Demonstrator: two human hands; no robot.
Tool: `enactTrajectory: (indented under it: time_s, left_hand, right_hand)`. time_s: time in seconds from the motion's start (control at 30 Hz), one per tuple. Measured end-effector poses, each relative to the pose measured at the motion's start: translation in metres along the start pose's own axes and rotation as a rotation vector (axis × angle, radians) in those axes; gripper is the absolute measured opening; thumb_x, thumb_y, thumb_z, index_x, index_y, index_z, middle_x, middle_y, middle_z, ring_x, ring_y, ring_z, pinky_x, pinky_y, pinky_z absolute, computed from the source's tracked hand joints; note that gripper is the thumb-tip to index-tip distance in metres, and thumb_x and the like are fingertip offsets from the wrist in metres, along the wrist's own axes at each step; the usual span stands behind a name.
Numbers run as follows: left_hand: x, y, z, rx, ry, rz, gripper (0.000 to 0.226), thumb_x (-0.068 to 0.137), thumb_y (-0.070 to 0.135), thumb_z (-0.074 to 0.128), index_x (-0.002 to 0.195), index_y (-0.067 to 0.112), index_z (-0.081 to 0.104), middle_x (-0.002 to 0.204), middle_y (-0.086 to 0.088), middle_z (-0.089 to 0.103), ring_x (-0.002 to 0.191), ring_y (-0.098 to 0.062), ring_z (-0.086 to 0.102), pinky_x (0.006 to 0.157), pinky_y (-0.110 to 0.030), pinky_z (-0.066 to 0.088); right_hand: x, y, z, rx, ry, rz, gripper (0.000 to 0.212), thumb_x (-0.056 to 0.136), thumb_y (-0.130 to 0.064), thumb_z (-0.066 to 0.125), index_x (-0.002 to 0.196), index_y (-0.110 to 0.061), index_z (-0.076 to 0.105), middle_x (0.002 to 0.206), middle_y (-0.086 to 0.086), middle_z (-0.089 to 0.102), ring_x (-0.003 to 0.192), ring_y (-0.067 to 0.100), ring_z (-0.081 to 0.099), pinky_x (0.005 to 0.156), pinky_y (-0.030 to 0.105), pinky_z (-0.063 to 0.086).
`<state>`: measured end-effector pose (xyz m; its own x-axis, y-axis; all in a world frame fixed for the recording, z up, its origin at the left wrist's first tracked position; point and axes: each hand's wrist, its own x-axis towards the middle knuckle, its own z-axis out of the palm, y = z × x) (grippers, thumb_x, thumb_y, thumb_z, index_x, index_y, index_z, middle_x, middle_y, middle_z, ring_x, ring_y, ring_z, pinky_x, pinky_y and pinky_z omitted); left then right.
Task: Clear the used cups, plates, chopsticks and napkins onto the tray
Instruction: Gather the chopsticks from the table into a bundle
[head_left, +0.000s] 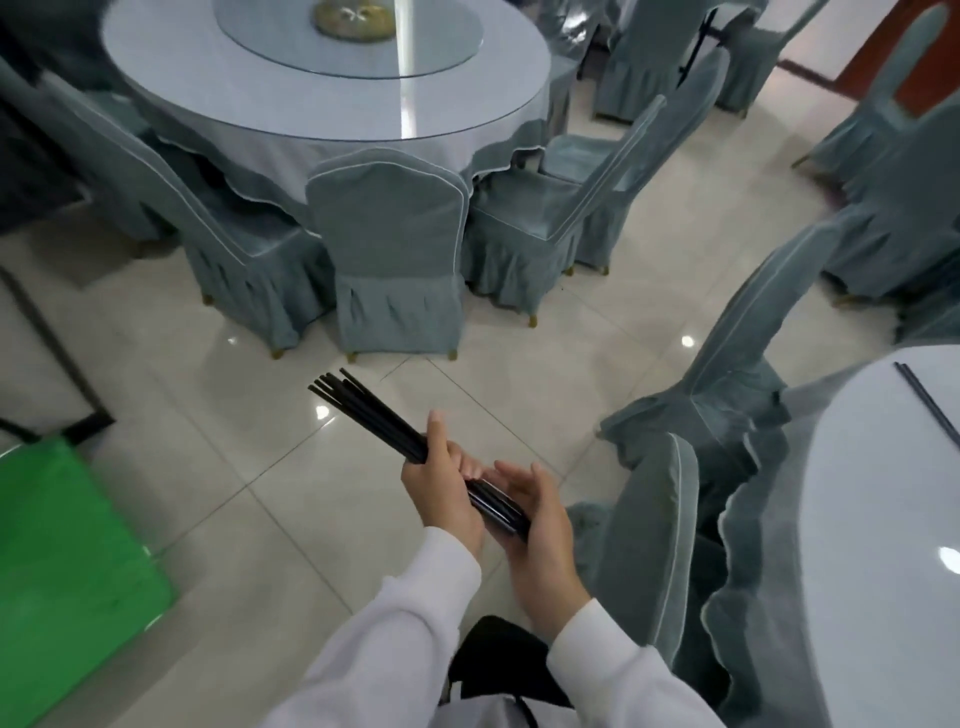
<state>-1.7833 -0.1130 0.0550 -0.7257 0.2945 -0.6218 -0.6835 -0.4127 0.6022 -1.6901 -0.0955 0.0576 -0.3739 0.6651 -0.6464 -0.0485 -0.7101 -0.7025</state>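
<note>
White sleeves enter from the bottom edge, with a dark garment visible between them. Both hands meet above the tiled floor, just left of a covered chair.

Left hand: fingers and thumb curled round a bundle of black chopsticks, gripping it near the middle. The far ends of the bundle fan out slightly and point up and to the left, away from the camera.

Right hand: fingers nearly straight, palm turned toward the left hand, pressed against the near ends of the bundle. It grips nothing.

One further pair of black chopsticks lies flat on the round bench at the right edge, well apart from the hands.

A second round bench stands at the top of the view, carrying a glass turntable with a centrepiece on it. Grey-blue covered chairs surround this bench.

A green surface occupies the lower left corner; whether it is the tray cannot be determined.
</note>
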Motion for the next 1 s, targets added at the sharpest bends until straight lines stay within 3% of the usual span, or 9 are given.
enactTrajectory:
  time_s: [0.13,0.37,0.57,0.7,1.0]
  left_hand:
    - [0.018,-0.002,0.016,-0.005,-0.085,-0.069,0.057,0.104,0.022,0.065,0.054,0.022,0.036,0.05,0.003,0.026,0.039,-0.014,0.032,0.042,-0.026,0.037]
    - [0.073,-0.003,0.073,0.032,-0.19,-0.156,0.055,0.103,0.02,0.064,0.055,0.021,0.035,0.048,0.003,0.025,0.037,-0.012,0.028,0.04,-0.025,0.031]
    - [0.141,0.009,0.156,0.078,-0.24,-0.13,0.056,0.104,0.022,0.061,0.052,0.023,0.037,0.046,0.005,0.022,0.033,-0.01,0.025,0.035,-0.024,0.029]
    - [0.175,-0.001,0.216,0.22,-0.303,-0.178,0.046,0.104,0.023,0.06,0.065,0.021,0.036,0.046,0.005,0.024,0.032,-0.009,0.024,0.034,-0.022,0.027]
    - [0.22,-0.089,0.351,0.668,-0.558,-0.306,0.039,0.105,0.023,0.061,0.069,0.019,0.045,0.05,0.003,0.026,0.035,-0.01,0.025,0.035,-0.021,0.025]
  right_hand:
    - [0.028,-0.006,0.023,0.034,0.066,0.015,0.039,0.106,-0.035,0.052,0.107,-0.008,0.078,0.102,0.01,0.08,0.09,0.021,0.077,0.076,0.033,0.058]
    - [0.099,-0.042,0.047,0.126,0.084,0.041,0.035,0.106,-0.032,0.054,0.098,-0.011,0.081,0.092,0.008,0.079,0.082,0.018,0.076,0.074,0.031,0.057]
    - [0.185,-0.111,0.072,0.06,0.003,-0.029,0.028,0.105,-0.02,0.054,0.101,-0.007,0.078,0.1,0.009,0.081,0.094,0.019,0.078,0.079,0.028,0.058]
    - [0.245,-0.179,0.053,0.102,0.031,-0.098,0.023,0.107,-0.016,0.049,0.107,-0.007,0.071,0.097,0.009,0.081,0.09,0.019,0.078,0.081,0.032,0.057]
    - [0.325,-0.289,-0.043,0.135,0.234,-0.224,0.023,0.107,-0.017,0.052,0.11,-0.007,0.072,0.097,0.011,0.08,0.087,0.02,0.075,0.078,0.031,0.059]
